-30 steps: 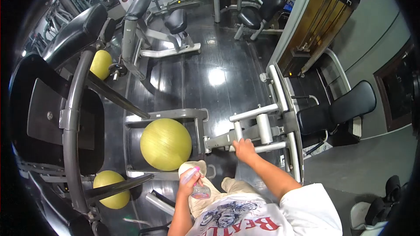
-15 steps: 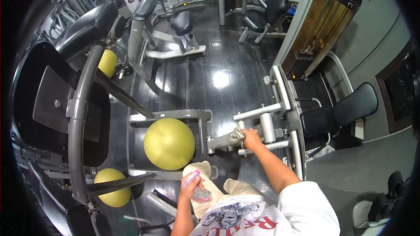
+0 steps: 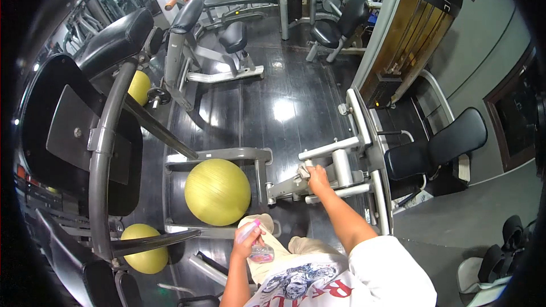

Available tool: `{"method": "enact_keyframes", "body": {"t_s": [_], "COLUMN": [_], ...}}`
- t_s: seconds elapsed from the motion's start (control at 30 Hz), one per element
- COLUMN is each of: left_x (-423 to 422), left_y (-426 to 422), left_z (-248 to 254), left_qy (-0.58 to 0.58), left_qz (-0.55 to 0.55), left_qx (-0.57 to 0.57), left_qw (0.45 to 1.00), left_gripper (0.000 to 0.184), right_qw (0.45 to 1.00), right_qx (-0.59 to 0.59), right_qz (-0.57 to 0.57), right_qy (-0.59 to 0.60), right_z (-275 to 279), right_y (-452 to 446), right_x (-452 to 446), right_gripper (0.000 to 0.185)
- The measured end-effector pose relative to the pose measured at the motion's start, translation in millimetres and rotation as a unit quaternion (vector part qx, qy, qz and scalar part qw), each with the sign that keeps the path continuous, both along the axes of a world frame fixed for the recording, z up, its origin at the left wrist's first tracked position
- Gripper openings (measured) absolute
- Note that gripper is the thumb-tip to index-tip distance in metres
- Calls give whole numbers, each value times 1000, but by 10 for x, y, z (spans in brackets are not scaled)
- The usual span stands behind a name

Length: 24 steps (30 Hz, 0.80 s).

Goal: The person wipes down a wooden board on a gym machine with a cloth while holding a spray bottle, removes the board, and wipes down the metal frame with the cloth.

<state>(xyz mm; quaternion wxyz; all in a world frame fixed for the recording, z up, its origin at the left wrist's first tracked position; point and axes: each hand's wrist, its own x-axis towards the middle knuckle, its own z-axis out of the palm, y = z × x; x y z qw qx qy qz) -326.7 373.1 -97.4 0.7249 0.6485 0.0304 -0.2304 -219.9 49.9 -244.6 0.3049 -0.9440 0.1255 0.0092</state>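
Note:
My left hand (image 3: 248,241) is closed around a clear spray bottle (image 3: 262,254) with a pink top, held over my lap. Farther right, my right hand (image 3: 318,178) is closed on a greyish cloth (image 3: 304,171), which lies against the grey metal frame (image 3: 290,186) of a machine. White rollers (image 3: 343,167) and bars of the same machine stand just right of that hand. A large yellow-green exercise ball (image 3: 217,192) rests inside a floor frame, left of my knees.
Two more yellow balls (image 3: 145,248) lie at the left, near a padded machine (image 3: 99,165). A tall weight-stack machine (image 3: 398,45) stands at the right, with a black seat (image 3: 406,161) beside it. Benches (image 3: 233,37) stand farther ahead.
My right hand has moved slightly along the machine's frame, and the cloth, barely visible at first, now shows beside its fingers. My left hand still holds the bottle. The view has shifted slightly.

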Motion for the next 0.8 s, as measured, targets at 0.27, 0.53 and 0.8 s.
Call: {"method": "enact_keyframes", "body": {"t_s": [0.27,0.53,0.8], "left_x": [219,490,511], "left_y": [-504,-1391,-1542], "left_z": [194,575,406], "left_qy": [-9,-55,-82], "left_qz": [-61,-146,-146], "left_qx": [0,105,80], "left_qw": [998,982,983], "left_gripper": [25,32,26], "right_qw": [977,996,992], "right_qx": [-40,39,-8], "right_qz": [188,-76,-81], "right_qy": [94,-22,-93], "right_z": [757,1795,1477], "right_y": [-96,-442,-464], "right_x": [-504,-1125,-1471], "right_gripper": [31,41,46]}}
